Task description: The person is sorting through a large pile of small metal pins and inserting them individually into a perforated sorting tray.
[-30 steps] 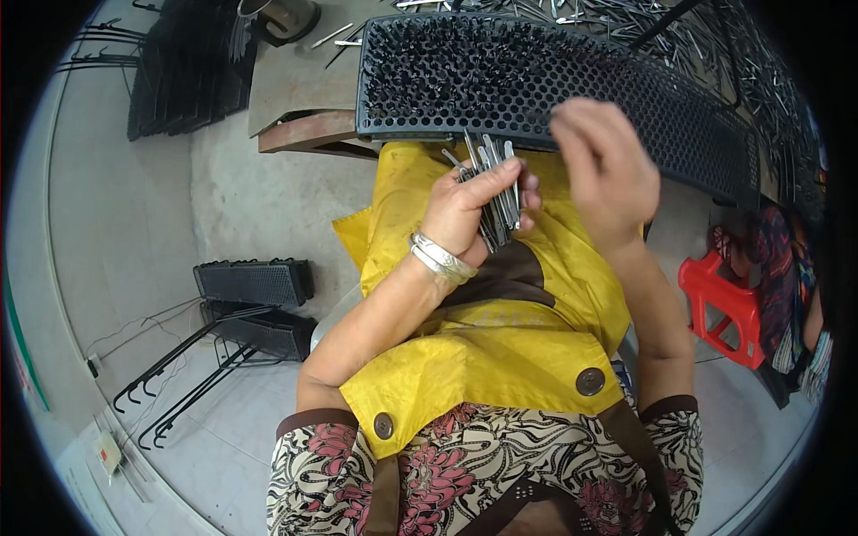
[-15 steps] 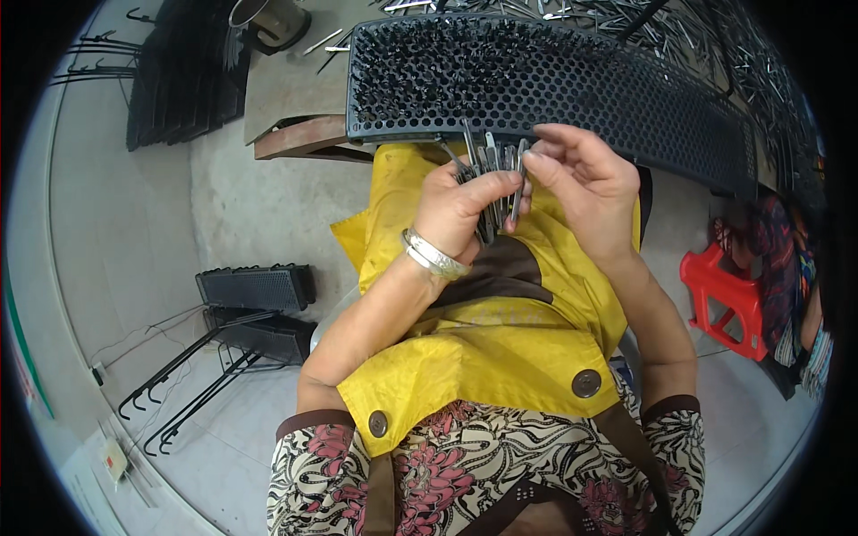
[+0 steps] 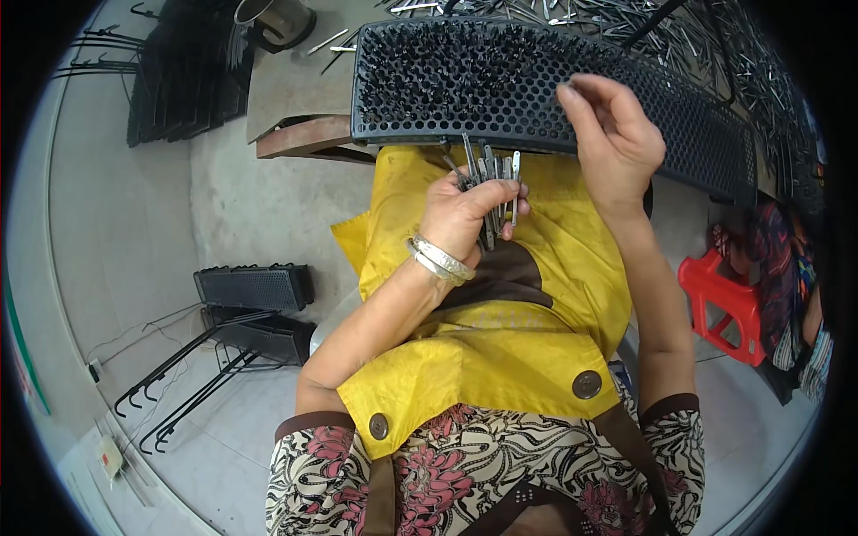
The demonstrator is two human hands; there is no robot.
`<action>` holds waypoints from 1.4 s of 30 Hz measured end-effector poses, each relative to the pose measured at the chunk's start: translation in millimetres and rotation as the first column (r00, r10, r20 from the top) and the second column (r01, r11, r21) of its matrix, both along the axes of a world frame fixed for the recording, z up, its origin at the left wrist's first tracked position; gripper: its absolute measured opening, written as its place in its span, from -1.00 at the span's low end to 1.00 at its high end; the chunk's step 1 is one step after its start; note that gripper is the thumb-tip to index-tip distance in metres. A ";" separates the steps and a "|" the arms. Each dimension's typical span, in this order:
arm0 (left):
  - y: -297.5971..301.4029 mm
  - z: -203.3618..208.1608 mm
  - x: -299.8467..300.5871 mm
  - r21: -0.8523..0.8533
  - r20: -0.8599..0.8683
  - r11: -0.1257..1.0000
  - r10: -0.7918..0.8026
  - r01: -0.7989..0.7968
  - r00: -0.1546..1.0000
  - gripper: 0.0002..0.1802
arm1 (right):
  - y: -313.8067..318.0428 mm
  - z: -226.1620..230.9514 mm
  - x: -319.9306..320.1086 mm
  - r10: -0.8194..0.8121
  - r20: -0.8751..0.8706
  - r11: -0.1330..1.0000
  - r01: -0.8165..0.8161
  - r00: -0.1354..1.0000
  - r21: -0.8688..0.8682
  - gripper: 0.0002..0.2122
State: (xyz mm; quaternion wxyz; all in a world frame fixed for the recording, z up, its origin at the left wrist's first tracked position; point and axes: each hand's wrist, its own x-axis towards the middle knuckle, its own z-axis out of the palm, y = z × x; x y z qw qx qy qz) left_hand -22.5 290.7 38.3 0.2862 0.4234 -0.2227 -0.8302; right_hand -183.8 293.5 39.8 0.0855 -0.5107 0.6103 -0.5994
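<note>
My left hand [image 3: 460,207] is closed round a fanned bunch of thin flat metal strips [image 3: 490,170], some with a small hole at the end. The bunch is over my lap, just below the near edge of a long black perforated rack [image 3: 572,76]. Many dark slender pieces [image 3: 429,67] stand upright in the holes of the rack's left part. My right hand [image 3: 617,143] is raised over the rack's middle, thumb and fingertips brought together in a pinch. Anything between those fingertips is too small or hidden to make out.
Loose metal strips [image 3: 760,89] lie heaped beyond and right of the rack. A metal cup [image 3: 275,22] stands on the table [image 3: 299,85] at the far left. Black hooked racks [image 3: 255,290] stand lower left. A red stool [image 3: 724,304] is at right, near another person's patterned clothing [image 3: 773,250].
My right hand has left the bunch and moved up and to the right, over the rack. My left hand keeps its hold on the strips, nearly still.
</note>
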 end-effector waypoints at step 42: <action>-0.9 -3.0 1.5 -0.028 -0.096 0.988 0.149 -0.152 0.984 -0.86 | -29.4 -7.1 9.6 0.009 -0.320 0.992 -0.048 0.947 -0.116 -0.89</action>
